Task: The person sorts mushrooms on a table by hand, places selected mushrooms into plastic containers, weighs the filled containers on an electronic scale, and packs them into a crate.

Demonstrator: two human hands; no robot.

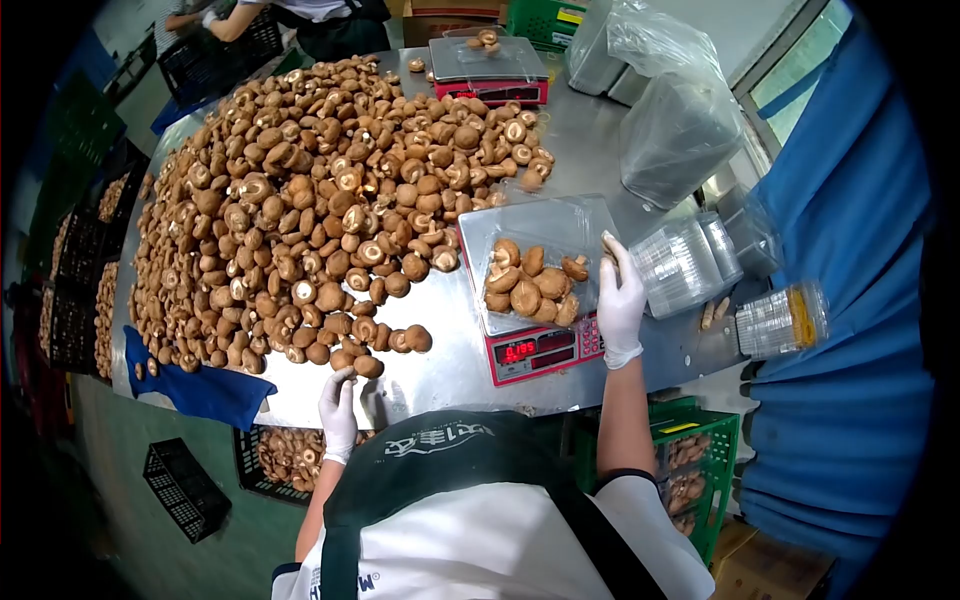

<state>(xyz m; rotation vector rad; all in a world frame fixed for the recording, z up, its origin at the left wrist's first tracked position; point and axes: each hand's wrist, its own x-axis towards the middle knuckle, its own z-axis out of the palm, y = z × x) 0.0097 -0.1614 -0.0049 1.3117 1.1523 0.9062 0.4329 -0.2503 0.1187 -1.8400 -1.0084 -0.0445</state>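
My left hand (339, 418), in a white glove, is at the near edge of the mushroom heap. Its fingers are drawn together at a brown shiitake mushroom (343, 358), with another mushroom (369, 367) right beside it. My right hand (622, 300), also gloved, is over the right side of the digital scale (535, 372). Its fingertips are pinched together around something small and dark that I cannot make out. On the scale's plate, several mushrooms (526, 297) lie in a clear plastic tray (497, 318). The red display seems to read 0.195.
A big mushroom heap (290, 200) covers the table's left and middle. A second scale (487, 62) stands at the back. To the right are stacked clear trays (672, 265), a plastic bag (680, 130) and a blue curtain (830, 300). Crates stand below; another person (325, 20) is behind.
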